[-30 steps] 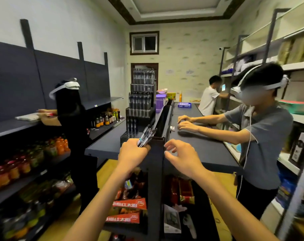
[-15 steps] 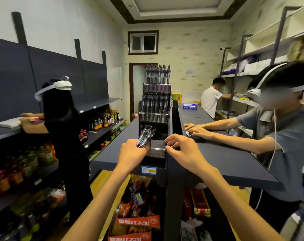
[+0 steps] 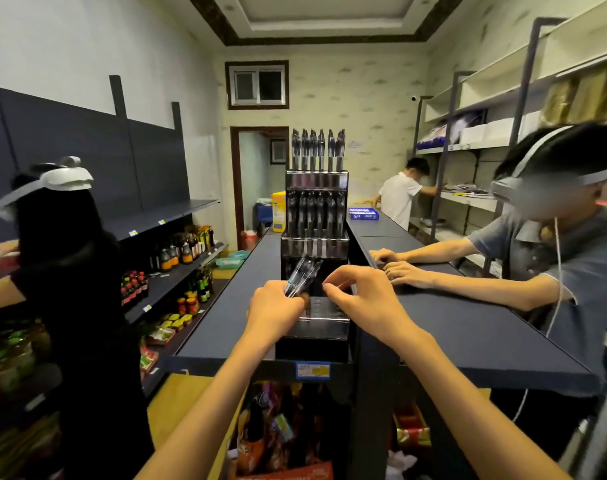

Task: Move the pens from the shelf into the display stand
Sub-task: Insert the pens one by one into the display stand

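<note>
The left hand [image 3: 274,311] grips a bunch of pens [image 3: 302,275], tips slanting up and far; the right hand [image 3: 361,299], fingers curled, holds nothing I can see, above the display stand's [image 3: 316,327] near tier on the shelf [image 3: 226,317]

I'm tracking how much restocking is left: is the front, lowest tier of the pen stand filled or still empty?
Empty: the display stand's front tier shows bare holes, while the left hand grips the pens.

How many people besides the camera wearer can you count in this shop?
3. One in black stands at the left shelves, one in grey leans on the right counter, one in white stands at the back. Others may be hidden.
</note>
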A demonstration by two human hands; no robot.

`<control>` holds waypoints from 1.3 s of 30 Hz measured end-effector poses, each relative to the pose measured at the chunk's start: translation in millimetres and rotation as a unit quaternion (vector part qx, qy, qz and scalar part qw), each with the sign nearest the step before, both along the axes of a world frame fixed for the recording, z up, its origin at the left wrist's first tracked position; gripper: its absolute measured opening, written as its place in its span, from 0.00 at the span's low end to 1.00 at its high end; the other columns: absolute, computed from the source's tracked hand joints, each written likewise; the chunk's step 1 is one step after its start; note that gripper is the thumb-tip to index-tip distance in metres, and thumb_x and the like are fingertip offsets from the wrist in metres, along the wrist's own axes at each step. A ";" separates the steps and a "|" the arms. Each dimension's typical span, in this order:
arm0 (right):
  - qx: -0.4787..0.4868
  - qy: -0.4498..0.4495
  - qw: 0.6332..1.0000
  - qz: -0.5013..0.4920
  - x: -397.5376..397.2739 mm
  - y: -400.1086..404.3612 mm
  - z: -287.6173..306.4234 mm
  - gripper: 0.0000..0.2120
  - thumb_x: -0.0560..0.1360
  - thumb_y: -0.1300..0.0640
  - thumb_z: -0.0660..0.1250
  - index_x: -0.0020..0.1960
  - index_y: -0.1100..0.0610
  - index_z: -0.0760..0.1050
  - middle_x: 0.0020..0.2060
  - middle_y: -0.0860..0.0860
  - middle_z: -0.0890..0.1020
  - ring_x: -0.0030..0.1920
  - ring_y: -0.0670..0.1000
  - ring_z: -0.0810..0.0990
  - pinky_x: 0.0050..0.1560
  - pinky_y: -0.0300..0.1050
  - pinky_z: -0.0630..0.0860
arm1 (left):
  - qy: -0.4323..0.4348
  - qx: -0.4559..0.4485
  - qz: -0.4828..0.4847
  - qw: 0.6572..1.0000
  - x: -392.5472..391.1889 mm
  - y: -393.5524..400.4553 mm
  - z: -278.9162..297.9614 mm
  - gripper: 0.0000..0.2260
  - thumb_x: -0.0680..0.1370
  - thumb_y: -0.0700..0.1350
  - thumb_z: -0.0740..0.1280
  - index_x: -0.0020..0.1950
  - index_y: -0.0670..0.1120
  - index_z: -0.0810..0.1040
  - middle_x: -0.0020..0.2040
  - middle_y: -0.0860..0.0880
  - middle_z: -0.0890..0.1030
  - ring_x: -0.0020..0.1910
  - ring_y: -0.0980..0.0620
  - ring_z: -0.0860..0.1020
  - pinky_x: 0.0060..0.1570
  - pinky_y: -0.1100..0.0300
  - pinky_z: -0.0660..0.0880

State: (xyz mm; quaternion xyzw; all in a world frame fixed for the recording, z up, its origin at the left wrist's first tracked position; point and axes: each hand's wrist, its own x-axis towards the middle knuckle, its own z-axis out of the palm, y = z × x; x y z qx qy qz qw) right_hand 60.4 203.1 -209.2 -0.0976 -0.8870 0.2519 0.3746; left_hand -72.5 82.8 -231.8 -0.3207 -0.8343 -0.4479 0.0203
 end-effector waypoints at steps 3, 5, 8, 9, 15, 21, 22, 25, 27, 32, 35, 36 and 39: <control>-0.042 0.001 0.999 -0.011 -11.8 -6.8 4.0 0.04 0.76 0.54 0.73 0.48 0.53 0.86 0.41 0.45 0.86 0.42 0.42 0.83 0.46 0.39 0.79 | 0.008 0.002 -0.017 1.000 -8.8 5.0 1.9 0.12 0.74 0.51 0.70 0.32 0.48 0.75 0.32 0.49 0.80 0.38 0.44 0.80 0.34 0.57 0.70; -0.064 -0.009 0.998 -0.022 -19.6 -11.5 5.4 0.06 0.76 0.52 0.74 0.48 0.54 0.86 0.41 0.46 0.86 0.42 0.43 0.83 0.47 0.41 0.80 | 0.014 0.000 -0.023 1.000 -13.1 8.4 2.0 0.13 0.74 0.53 0.69 0.32 0.49 0.76 0.32 0.49 0.80 0.38 0.45 0.80 0.34 0.57 0.70; -0.099 -0.002 0.995 -0.024 -29.9 -16.0 7.5 0.09 0.74 0.50 0.76 0.43 0.56 0.84 0.38 0.48 0.85 0.39 0.45 0.82 0.43 0.42 0.77 | 0.026 0.005 -0.041 0.999 -18.7 12.3 1.4 0.16 0.76 0.58 0.67 0.34 0.50 0.76 0.34 0.48 0.81 0.38 0.45 0.80 0.34 0.57 0.69; -0.107 0.003 0.994 -0.024 -32.5 -17.2 7.7 0.10 0.74 0.50 0.76 0.41 0.57 0.83 0.36 0.49 0.84 0.38 0.46 0.81 0.42 0.43 0.76 | 0.028 0.008 -0.046 0.999 -20.7 12.5 1.0 0.17 0.77 0.59 0.66 0.33 0.50 0.76 0.33 0.48 0.80 0.37 0.46 0.79 0.33 0.57 0.68; -0.261 0.065 0.963 0.002 -47.3 -18.1 5.2 0.06 0.74 0.56 0.76 0.45 0.59 0.82 0.41 0.56 0.86 0.42 0.52 0.85 0.44 0.45 0.81 | 0.002 0.005 -0.073 0.997 -33.7 16.2 4.5 0.14 0.74 0.58 0.68 0.34 0.51 0.77 0.32 0.51 0.80 0.36 0.48 0.81 0.34 0.57 0.73; -0.384 0.146 0.911 0.026 -57.9 -10.0 11.4 0.04 0.79 0.61 0.69 0.47 0.60 0.75 0.40 0.56 0.87 0.40 0.54 0.88 0.33 0.38 0.79 | -0.027 0.002 -0.074 0.997 -44.9 19.5 2.2 0.10 0.71 0.52 0.70 0.33 0.50 0.76 0.31 0.50 0.79 0.36 0.47 0.80 0.35 0.57 0.74; -0.396 0.159 0.904 0.033 -58.6 -7.5 13.1 0.04 0.79 0.62 0.69 0.48 0.61 0.75 0.40 0.56 0.86 0.40 0.56 0.88 0.32 0.39 0.80 | -0.032 0.002 -0.071 0.997 -46.5 18.9 0.1 0.10 0.71 0.52 0.70 0.32 0.50 0.76 0.31 0.50 0.79 0.35 0.47 0.79 0.35 0.57 0.73; -0.407 0.192 0.892 0.047 -62.7 -1.0 14.9 0.04 0.79 0.63 0.68 0.49 0.62 0.74 0.38 0.58 0.86 0.39 0.59 0.87 0.34 0.43 0.82 | -0.036 0.002 -0.063 0.997 -53.5 17.5 -5.4 0.12 0.72 0.51 0.71 0.31 0.50 0.74 0.29 0.51 0.77 0.32 0.49 0.76 0.33 0.59 0.69; -0.412 0.214 0.885 0.043 -66.9 4.6 15.3 0.04 0.80 0.63 0.68 0.49 0.62 0.73 0.38 0.59 0.85 0.38 0.60 0.87 0.35 0.45 0.83 | -0.032 0.004 -0.054 0.998 -58.0 15.2 -6.6 0.14 0.72 0.50 0.70 0.29 0.49 0.71 0.27 0.52 0.75 0.31 0.49 0.74 0.32 0.60 0.66; -0.296 0.223 0.928 -0.039 -71.6 30.2 11.5 0.06 0.79 0.61 0.70 0.47 0.55 0.73 0.40 0.59 0.84 0.38 0.58 0.87 0.39 0.54 0.85 | -0.024 0.021 -0.001 0.999 -71.8 8.1 -8.3 0.20 0.73 0.51 0.70 0.26 0.48 0.66 0.24 0.52 0.71 0.28 0.48 0.70 0.29 0.59 0.61; -0.113 0.163 0.973 -0.118 -77.8 38.6 5.9 0.05 0.78 0.57 0.71 0.48 0.55 0.75 0.36 0.50 0.82 0.38 0.53 0.84 0.42 0.55 0.84 | -0.010 0.015 0.013 1.000 -77.0 6.6 -7.1 0.20 0.74 0.52 0.70 0.27 0.47 0.65 0.26 0.51 0.71 0.29 0.48 0.70 0.29 0.59 0.60; -0.066 0.143 0.979 -0.131 -81.1 39.0 3.6 0.05 0.78 0.56 0.71 0.49 0.55 0.75 0.36 0.49 0.82 0.38 0.52 0.83 0.43 0.52 0.82 | -0.006 0.014 0.015 1.000 -78.4 6.6 -6.9 0.20 0.74 0.52 0.69 0.28 0.47 0.65 0.26 0.51 0.71 0.28 0.48 0.70 0.29 0.59 0.60; 0.000 0.102 0.986 -0.134 -90.1 39.6 -3.5 0.05 0.79 0.56 0.71 0.50 0.54 0.75 0.36 0.47 0.81 0.36 0.44 0.80 0.40 0.40 0.73 | 0.000 0.016 0.012 1.000 -81.6 7.8 -6.3 0.20 0.73 0.52 0.69 0.27 0.47 0.64 0.25 0.52 0.70 0.28 0.48 0.69 0.29 0.59 0.59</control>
